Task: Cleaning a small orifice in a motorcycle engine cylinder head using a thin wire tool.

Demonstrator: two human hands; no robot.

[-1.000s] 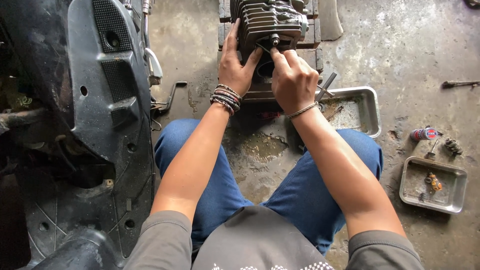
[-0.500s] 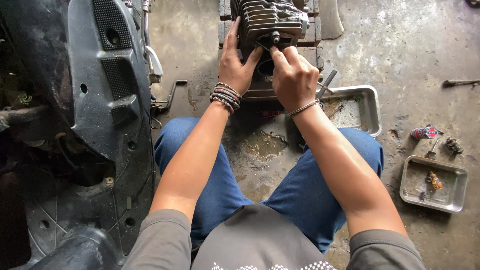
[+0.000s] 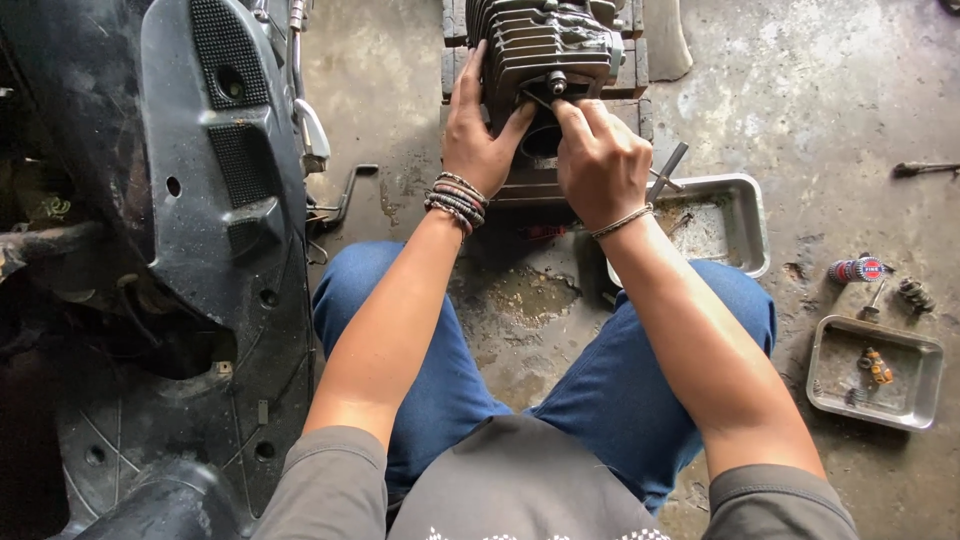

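Scooter body: the black plastic scooter shell [image 3: 200, 200] stands at the left edge of the concrete floor [image 3: 830, 90], near your left elbow; swing back and you could knock it.
Engine cylinder: the grey finned metal engine cylinder [image 3: 545, 45] sits on a dark block at the floor's top edge. It could tip if you push sideways.
Trays: a large steel tray [image 3: 745, 235] lies just beside your right wrist; a small steel tray [image 3: 925, 385] of parts lies near the right edge. A jerk could scatter them.
Left hand: your left hand [image 3: 478, 145] lies open, fingers spread against the cylinder's side, bracing it.
Right hand: your right hand [image 3: 600, 160] has its fingers closed on a thin dark tool [image 3: 537, 100] at the cylinder's port; a slip could jab your left thumb.
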